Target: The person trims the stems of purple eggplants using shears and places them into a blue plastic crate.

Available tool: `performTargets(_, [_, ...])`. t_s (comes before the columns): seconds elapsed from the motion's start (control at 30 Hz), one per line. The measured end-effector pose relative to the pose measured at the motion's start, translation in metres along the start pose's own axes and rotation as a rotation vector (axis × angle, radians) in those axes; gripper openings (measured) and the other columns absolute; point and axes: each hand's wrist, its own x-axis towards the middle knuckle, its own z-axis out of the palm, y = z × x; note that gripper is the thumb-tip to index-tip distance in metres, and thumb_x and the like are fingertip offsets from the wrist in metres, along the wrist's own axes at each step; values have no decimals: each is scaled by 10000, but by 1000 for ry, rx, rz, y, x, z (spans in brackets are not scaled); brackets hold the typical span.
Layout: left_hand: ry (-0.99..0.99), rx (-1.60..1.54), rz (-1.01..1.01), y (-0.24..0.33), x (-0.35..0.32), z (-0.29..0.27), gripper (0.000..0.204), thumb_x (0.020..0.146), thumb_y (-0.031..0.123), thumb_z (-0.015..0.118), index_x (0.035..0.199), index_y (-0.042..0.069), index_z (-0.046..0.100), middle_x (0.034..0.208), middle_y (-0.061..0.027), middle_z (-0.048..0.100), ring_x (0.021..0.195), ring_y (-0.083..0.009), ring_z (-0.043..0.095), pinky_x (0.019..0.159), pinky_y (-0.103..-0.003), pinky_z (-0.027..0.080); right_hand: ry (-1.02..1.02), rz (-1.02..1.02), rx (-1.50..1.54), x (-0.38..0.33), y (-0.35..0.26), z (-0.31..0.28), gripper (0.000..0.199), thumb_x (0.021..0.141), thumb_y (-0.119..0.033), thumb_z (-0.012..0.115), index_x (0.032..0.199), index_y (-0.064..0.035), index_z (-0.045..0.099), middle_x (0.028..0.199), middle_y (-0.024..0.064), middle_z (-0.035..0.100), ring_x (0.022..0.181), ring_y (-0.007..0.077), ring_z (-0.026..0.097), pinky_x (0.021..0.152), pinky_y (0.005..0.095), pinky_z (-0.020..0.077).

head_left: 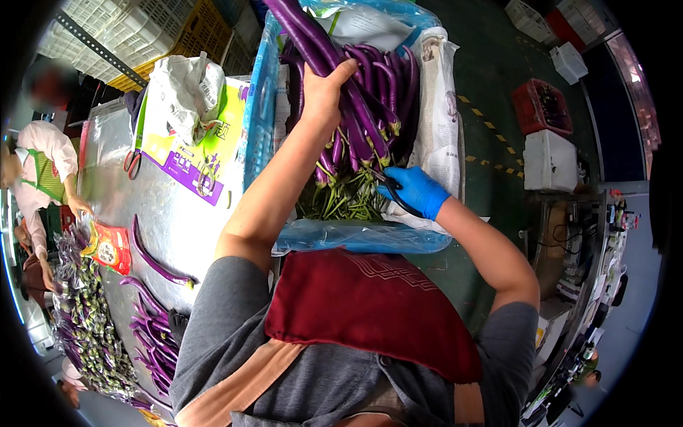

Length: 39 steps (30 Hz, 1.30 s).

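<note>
My bare left hand [324, 94] is closed round a few long purple eggplants [307, 34], with their green stem ends toward me. In my blue-gloved right hand [418, 191] is a pair of scissors [403, 202] with dark handles; the blades point at the stems, and whether they touch one I cannot tell. Beneath lie more eggplants [390, 82] in a blue crate [260, 135] lined with newspaper [435, 117]. A heap of green stems [340, 203] fills the crate's near end.
The metal table [178, 242] on my left bears a loose eggplant [153, 260], an eggplant pile [153, 338], bagged eggplants [85, 306], a red packet [110, 248], crumpled newspaper [186, 96] and red-handled scissors [132, 164]. A co-worker [46, 160] stands beyond. White boxes [551, 160] stand right.
</note>
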Motion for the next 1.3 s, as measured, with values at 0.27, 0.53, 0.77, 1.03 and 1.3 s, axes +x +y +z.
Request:
performTargets(0.27, [205, 522, 66, 146, -37, -141, 383, 723, 80, 633, 1070, -1, 492, 879, -72, 572, 701, -144, 559, 612, -266, 466, 224, 147, 546, -16, 39, 11, 295, 787, -110, 624, 1042, 7, 534, 852, 88, 622, 749, 132, 596, 680, 240, 484])
performTargets(0.53, [884, 1333, -49, 199, -264, -455, 612, 611, 108, 688, 1163, 5, 445, 979, -84, 556, 842, -178, 541, 763, -300, 434, 408, 272, 998, -12, 19, -5, 195, 783, -131, 638, 966, -100, 577, 657, -41, 538, 482, 14, 421, 384, 163, 303])
performTargets(0.77, [1401, 1908, -1167, 181, -314, -383, 916, 643, 529, 653, 1322, 61, 254, 1261, -182, 397, 1158, -309, 402, 930, -402, 374, 462, 282, 949, -18, 14, -9, 148, 806, -125, 600, 946, -92, 563, 615, -34, 502, 420, 8, 396, 360, 141, 297])
performTargets(1.03, [192, 832, -129, 119, -100, -182, 410, 841, 151, 528, 1207, -6, 435, 1000, -99, 574, 891, -143, 553, 755, -240, 432, 497, 210, 942, -11, 26, 0, 338, 751, -15, 646, 1070, -25, 534, 917, 19, 590, 746, 86, 547, 678, 208, 470])
performTargets(1.3, [-1, 1997, -123, -88, -11, -94, 880, 674, 362, 682, 1344, 85, 182, 1039, -222, 453, 975, -378, 458, 808, -411, 438, 470, 120, 990, -14, 34, 5, 197, 855, -6, 468, 1046, 19, 507, 956, 97, 541, 893, 195, 550, 850, 323, 486])
